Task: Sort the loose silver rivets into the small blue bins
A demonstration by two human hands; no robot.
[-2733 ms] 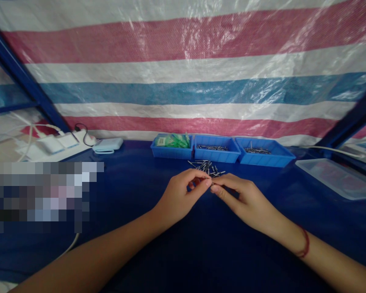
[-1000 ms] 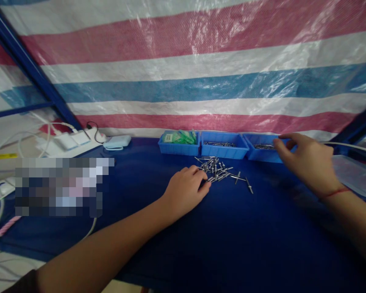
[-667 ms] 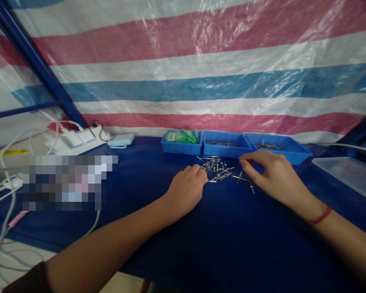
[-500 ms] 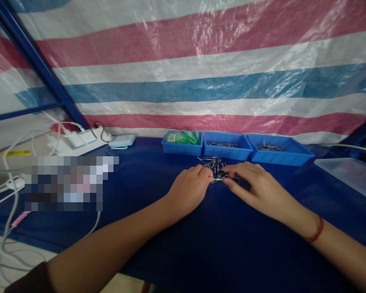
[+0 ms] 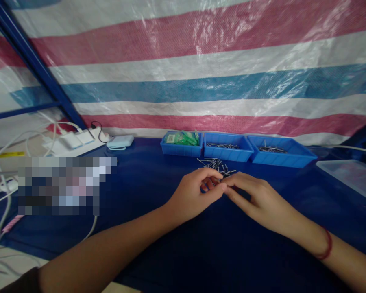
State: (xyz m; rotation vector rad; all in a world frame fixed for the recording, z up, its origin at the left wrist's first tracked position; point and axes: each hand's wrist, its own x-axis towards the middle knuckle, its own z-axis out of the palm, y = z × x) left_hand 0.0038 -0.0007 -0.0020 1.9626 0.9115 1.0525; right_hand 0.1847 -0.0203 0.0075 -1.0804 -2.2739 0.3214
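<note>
Back from the rightmost bin [image 5: 288, 158], the right hand [image 5: 258, 193] now works with the left hand [image 5: 190, 195], fingertips meeting, any pinched piece too hidden to tell, in front of loose metal pins [image 5: 214, 164].

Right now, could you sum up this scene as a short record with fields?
Grips: left grip and right grip, fingertips close together; any held piece is unclear
Just beyond: loose pile of metal pins on the blue table
Back row: left bin with green packets; middle bin and right bin with metal pieces
Left side: power strip, light-blue case
Right side: translucent plastic item
</note>
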